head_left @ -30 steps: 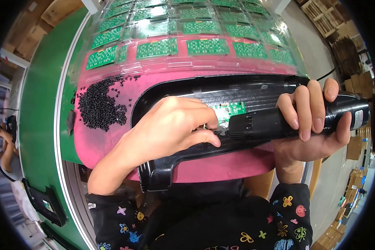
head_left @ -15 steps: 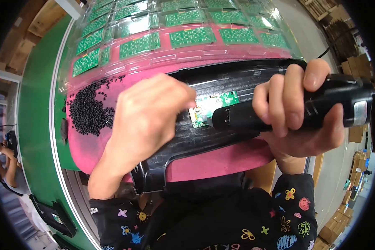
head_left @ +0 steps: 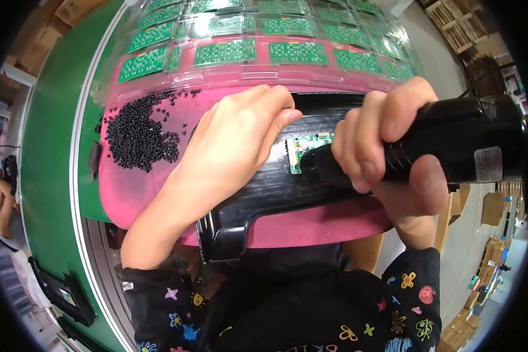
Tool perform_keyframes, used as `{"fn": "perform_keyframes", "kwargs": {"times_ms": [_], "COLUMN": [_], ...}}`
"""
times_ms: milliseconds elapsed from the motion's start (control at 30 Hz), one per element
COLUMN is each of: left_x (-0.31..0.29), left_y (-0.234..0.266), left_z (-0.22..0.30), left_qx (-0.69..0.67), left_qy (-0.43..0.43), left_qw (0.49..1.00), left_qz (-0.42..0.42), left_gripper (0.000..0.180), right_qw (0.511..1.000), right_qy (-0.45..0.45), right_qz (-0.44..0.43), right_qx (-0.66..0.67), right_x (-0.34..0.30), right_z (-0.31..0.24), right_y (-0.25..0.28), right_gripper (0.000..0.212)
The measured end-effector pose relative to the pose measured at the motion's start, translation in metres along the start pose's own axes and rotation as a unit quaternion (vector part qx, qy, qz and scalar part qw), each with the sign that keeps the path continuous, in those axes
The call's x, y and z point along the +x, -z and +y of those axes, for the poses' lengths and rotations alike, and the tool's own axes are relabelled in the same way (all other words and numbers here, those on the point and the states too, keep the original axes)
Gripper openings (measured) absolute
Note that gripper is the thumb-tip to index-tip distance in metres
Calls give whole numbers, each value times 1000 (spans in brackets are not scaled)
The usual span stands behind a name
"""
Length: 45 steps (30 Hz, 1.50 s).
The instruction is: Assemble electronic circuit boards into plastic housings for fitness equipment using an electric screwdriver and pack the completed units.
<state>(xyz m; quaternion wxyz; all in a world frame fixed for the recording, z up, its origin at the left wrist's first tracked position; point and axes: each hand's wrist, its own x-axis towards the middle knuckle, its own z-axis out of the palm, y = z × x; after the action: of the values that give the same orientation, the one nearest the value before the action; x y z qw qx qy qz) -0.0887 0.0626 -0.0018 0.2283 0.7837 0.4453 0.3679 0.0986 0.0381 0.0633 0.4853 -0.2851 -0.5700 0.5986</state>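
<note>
My right hand is wrapped round a black electric screwdriver, held nearly level. Its nose points left over a green circuit board, whose right part is hidden behind the tool and my fingers. The board lies in a long black plastic housing. Over the housing's left half, near its far edge, is my left hand, fingers curled and thumb alongside them. Its fingertips are hidden, so what they hold cannot be seen. To the left of this hand lies a heap of small black screw-like pieces.
Clear plastic trays with several green circuit boards stand beyond the housing. Under everything lies a pink mat on a green table. Black housings lie at lower left, where another person's arm shows. Cartons stand at right.
My left hand has moved away from the board, up toward the housing's far edge. The screwdriver stays at the board, its nose a little farther right in the picture. The whole view has shifted slightly.
</note>
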Motion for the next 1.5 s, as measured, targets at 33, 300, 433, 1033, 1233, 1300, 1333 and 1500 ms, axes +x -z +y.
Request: {"fn": "perform_keyframes", "kwargs": {"times_ms": [33, 300, 433, 1033, 1233, 1300, 1333, 1500], "left_x": [0, -6, -6, -3, -4, -4, -4, -5], "left_y": [1, 4, 6, 2, -1, 1, 0, -2], "left_z": [-1, -7, -6, 7, 6, 7, 6, 8], "left_qx": [-7, -44, -53, -72, -49, -41, -40, 8], "left_qy": [4, -30, -25, -68, -98, -90, -89, -73], "left_qw": [1000, 998, 994, 986, 987, 986, 986, 992], "left_qz": [-10, -36, -88, -134, -115, -133, -134, -101], "left_gripper": [7, 14, 16, 17, 14, 15, 15, 10], "right_qw": [1000, 996, 994, 969, 968, 968, 968, 981], "right_qy": [1, 49, 36, 227, 232, 224, 225, 172], "right_qz": [-2, -78, -102, -69, -81, -90, -89, -24], "right_qx": [-3, -5, -11, 64, 54, 63, 64, 89], "right_x": [2, 16, 15, 2, 2, 4, 3, 2], "right_z": [3, 23, 22, 5, 7, 7, 8, 9], "right_y": [0, -2, -3, 21, 28, 30, 28, 29], "right_gripper": [44, 50, 52, 43, 44, 43, 43, 44]}}
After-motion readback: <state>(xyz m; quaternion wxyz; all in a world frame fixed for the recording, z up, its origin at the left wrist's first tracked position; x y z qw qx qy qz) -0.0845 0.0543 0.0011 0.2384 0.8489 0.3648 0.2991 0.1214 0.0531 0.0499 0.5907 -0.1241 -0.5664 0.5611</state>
